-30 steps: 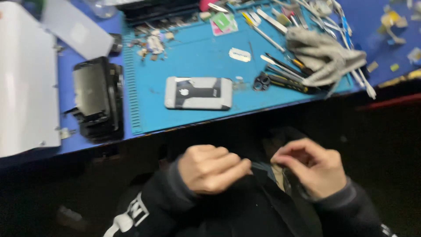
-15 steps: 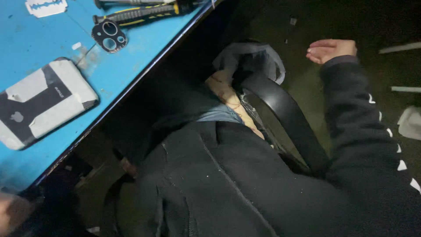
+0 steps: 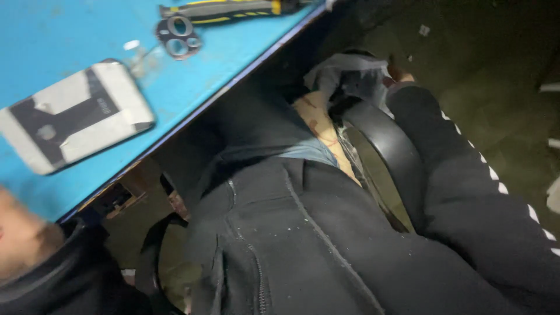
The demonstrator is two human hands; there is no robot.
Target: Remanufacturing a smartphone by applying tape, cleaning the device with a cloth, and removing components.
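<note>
Head view looks down past the table (image 3: 70, 35) edge at the person's lap. The left hand (image 3: 20, 233) is a blurred patch at 8 o'clock, at the frame's edge just below the table; whether it grips anything cannot be told. The right hand (image 3: 401, 74) is at 1 o'clock, nearly all hidden: only a bit of it shows above the dark sleeve, touching a crumpled grey bag (image 3: 350, 73) at the top of the chair arm (image 3: 385, 146). Its grip cannot be told either. The two hands are well apart, one on each side of the body.

On the blue table, a phone (image 3: 73, 116) lies back-up at 10 o'clock, patched with pale tape. At 11 o'clock lies a camera ring (image 3: 178, 36), and just beyond it, at 12 o'clock, a black and yellow tool (image 3: 227, 9).
</note>
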